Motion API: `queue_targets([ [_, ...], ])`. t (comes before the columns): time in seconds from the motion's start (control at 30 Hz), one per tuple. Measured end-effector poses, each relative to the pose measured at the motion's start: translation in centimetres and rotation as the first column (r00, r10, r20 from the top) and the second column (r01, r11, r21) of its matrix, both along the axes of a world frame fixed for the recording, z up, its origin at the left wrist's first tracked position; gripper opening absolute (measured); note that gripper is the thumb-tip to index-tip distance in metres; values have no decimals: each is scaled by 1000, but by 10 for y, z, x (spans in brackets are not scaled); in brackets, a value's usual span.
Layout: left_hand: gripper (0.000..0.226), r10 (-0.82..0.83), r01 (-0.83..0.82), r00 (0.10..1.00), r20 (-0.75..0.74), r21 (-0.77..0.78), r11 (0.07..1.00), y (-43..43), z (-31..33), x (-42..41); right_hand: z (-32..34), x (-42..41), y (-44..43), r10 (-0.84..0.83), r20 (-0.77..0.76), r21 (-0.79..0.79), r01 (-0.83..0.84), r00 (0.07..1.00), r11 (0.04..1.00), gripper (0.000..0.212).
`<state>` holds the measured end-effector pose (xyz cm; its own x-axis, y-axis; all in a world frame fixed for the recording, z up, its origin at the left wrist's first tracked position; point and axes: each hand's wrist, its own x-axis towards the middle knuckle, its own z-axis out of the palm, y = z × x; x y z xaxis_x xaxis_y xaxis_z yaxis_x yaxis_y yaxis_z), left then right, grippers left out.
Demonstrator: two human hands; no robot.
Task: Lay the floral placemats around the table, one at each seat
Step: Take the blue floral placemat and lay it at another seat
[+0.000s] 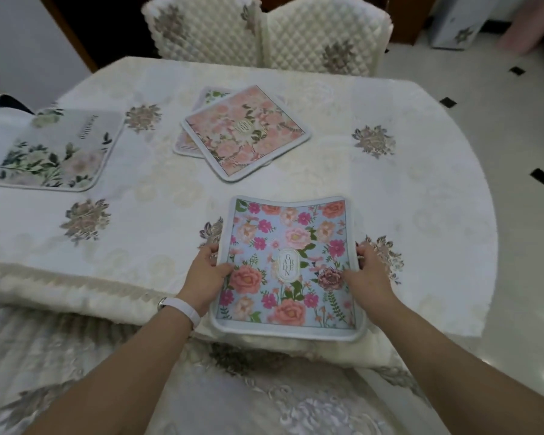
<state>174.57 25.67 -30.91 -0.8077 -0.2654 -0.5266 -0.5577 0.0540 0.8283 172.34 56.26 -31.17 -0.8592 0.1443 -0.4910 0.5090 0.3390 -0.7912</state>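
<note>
A light-blue floral placemat (288, 265) with pink flowers and a "GARDEN" label lies at the near edge of the table (390, 189). My left hand (206, 273) grips its left edge and my right hand (369, 274) grips its right edge. The far end of the mat bows slightly. A pink floral placemat (245, 131) sits near the table's middle, lying askew on top of another mat (211, 97) that shows only at its edges. A pale placemat with green leaves (60, 152) lies flat at the table's left side.
A cream embroidered tablecloth covers the table and hangs over the near edge. Two quilted chair backs (264, 32) stand at the far side. Tiled floor (515, 120) lies to the right. A white wristband is on my left wrist.
</note>
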Motion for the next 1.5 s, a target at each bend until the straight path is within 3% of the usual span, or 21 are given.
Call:
queue_targets([
  [0.23,31,-115,117,993,37,-36,993,-1,-27,-3,-24,12,-2,-41,62,49,38,997,998,32],
  [0.4,39,-242,250,968,65,-212,945,-7,-34,-1,-31,12,-2,-2,58,110,-4,998,994,34],
  [0.57,47,-280,262,960,-16,-302,917,-7,-32,10,-32,20,-2,92,-16,207,-87,996,974,38],
  [0.63,49,-336,303,942,-11,-407,862,-8,-32,20,-29,26,0,145,-10,254,-138,989,957,46],
  [0.7,61,-409,356,912,38,-568,741,-12,-34,31,-27,36,4,219,29,377,-214,975,901,61],
  [0.77,68,-502,420,862,68,-651,632,-18,-36,46,-26,49,9,330,36,502,-302,943,811,63],
  [0.87,82,-629,552,761,158,-666,502,-25,-37,63,-28,67,15,525,21,626,-421,851,657,61],
  [1.0,95,-718,599,672,179,-702,385,-33,-38,71,-35,82,27,638,94,648,-534,764,544,87],
  [1.1,98,-739,593,653,167,-719,362,-36,-40,73,-39,83,29,663,140,661,-568,736,490,100],
  [1.27,97,-743,601,644,181,-721,345,-37,-45,74,-42,84,22,641,173,661,-570,748,487,110],
  [1.5,91,-752,655,622,217,-671,348,-35,-39,73,-26,81,13,629,257,657,-610,734,443,111],
])
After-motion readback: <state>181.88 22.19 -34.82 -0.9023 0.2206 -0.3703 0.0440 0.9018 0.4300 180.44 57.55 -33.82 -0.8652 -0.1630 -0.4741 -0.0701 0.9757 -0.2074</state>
